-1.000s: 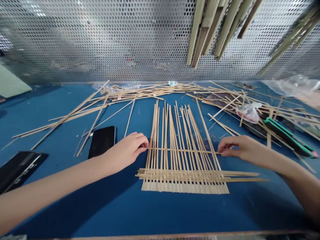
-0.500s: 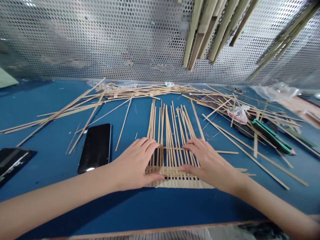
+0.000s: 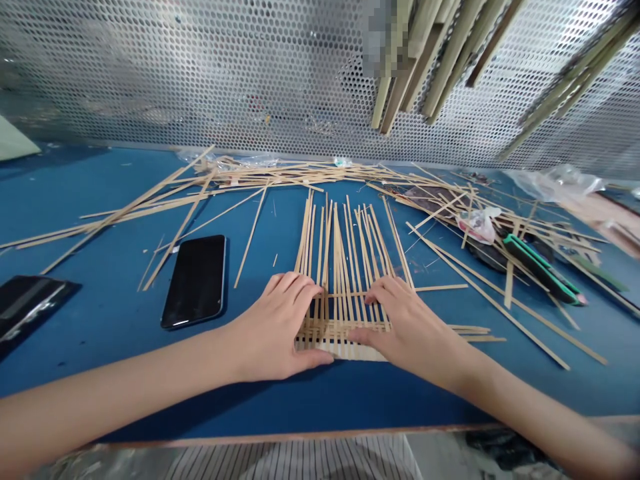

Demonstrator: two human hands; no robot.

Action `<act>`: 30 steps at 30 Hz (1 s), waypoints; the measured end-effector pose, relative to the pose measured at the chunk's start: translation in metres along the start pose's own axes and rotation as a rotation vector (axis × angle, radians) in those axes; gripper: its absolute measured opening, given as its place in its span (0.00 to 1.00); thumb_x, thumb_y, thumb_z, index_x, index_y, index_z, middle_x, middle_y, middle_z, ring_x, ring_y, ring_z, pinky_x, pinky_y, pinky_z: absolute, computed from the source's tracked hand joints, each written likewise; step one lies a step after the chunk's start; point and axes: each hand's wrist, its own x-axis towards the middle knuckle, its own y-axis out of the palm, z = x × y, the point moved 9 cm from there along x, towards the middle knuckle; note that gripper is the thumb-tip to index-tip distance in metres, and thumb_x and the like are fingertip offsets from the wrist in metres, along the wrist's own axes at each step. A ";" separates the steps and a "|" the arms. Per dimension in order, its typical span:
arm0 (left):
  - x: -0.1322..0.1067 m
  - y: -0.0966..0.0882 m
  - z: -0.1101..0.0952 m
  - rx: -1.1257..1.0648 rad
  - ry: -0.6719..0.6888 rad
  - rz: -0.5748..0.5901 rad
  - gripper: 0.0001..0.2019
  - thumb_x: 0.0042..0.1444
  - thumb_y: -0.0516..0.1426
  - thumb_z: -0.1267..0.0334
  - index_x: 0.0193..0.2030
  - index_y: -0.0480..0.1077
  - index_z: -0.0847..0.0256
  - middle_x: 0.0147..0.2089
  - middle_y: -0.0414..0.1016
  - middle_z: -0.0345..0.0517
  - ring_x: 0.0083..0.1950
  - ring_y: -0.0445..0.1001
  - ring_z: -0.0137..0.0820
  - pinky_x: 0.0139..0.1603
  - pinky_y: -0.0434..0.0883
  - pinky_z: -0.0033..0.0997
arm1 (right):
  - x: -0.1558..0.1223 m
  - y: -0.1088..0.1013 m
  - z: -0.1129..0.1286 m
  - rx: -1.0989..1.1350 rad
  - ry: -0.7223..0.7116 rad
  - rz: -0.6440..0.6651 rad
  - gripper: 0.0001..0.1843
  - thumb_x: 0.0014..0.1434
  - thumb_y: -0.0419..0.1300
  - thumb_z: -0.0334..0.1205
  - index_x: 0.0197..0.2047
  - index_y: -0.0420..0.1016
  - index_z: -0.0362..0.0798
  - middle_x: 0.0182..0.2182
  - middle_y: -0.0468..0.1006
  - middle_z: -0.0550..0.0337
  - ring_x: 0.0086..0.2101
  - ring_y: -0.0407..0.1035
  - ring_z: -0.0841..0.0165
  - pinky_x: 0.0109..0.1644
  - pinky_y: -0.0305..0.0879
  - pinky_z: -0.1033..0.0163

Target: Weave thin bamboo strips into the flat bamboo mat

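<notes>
Flat weave of thin pale bamboo strips sits centre of matte blue work table, nr near edge. Long strips fan toward far side; cross strips packed tight at near end, one lone cross strip further up.

L hand and R hand are laid palm-down on weave, just apart, bare forearms angled in from L and R. Fingers loosely curved, thumbs turned inward. Both hands open, pressed on strips; no strip pinched.

Glossy black smartphone lies L of weave, dark flat device at far L edge. Loose strips are heaped on far side, against perforated metal sheet. Crumpled plastic bag sits among strips on R.
</notes>
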 end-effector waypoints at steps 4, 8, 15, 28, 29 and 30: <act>-0.001 -0.001 -0.002 0.021 0.003 -0.029 0.34 0.51 0.55 0.39 0.53 0.61 0.67 0.52 0.65 0.57 0.54 0.60 0.46 0.55 0.59 0.49 | 0.001 -0.002 -0.001 -0.036 -0.004 -0.019 0.23 0.55 0.58 0.57 0.42 0.63 0.45 0.39 0.68 0.51 0.41 0.63 0.59 0.47 0.64 0.48; -0.001 -0.002 -0.002 0.060 -0.025 -0.077 0.33 0.52 0.52 0.36 0.51 0.63 0.66 0.52 0.66 0.57 0.55 0.61 0.47 0.56 0.57 0.52 | 0.004 -0.002 -0.004 -0.100 -0.051 -0.025 0.25 0.55 0.58 0.58 0.45 0.63 0.45 0.42 0.68 0.49 0.44 0.61 0.56 0.49 0.62 0.46; 0.003 -0.002 -0.004 0.036 -0.041 -0.101 0.29 0.50 0.57 0.39 0.46 0.64 0.64 0.50 0.67 0.56 0.53 0.62 0.47 0.54 0.57 0.51 | 0.009 0.000 -0.003 -0.093 -0.053 -0.050 0.22 0.53 0.60 0.58 0.36 0.62 0.47 0.34 0.67 0.54 0.40 0.60 0.59 0.44 0.64 0.49; 0.002 0.002 -0.006 -0.001 -0.061 -0.091 0.23 0.51 0.57 0.43 0.41 0.63 0.61 0.44 0.68 0.51 0.47 0.63 0.45 0.48 0.59 0.49 | 0.003 0.003 0.005 -0.071 -0.071 0.018 0.20 0.54 0.60 0.55 0.33 0.60 0.48 0.33 0.67 0.56 0.39 0.58 0.60 0.44 0.63 0.50; 0.002 0.002 -0.005 0.000 -0.062 -0.090 0.23 0.51 0.56 0.43 0.41 0.62 0.61 0.44 0.67 0.51 0.47 0.63 0.45 0.48 0.59 0.49 | 0.003 0.003 0.005 -0.071 -0.074 0.016 0.20 0.54 0.61 0.55 0.33 0.60 0.48 0.33 0.67 0.56 0.39 0.58 0.60 0.43 0.63 0.50; 0.003 0.002 -0.005 0.003 -0.061 -0.089 0.23 0.51 0.56 0.42 0.40 0.62 0.61 0.44 0.67 0.51 0.47 0.63 0.45 0.48 0.59 0.49 | 0.003 0.003 0.005 -0.071 -0.077 0.013 0.20 0.54 0.61 0.54 0.33 0.60 0.48 0.34 0.67 0.55 0.39 0.58 0.60 0.43 0.63 0.50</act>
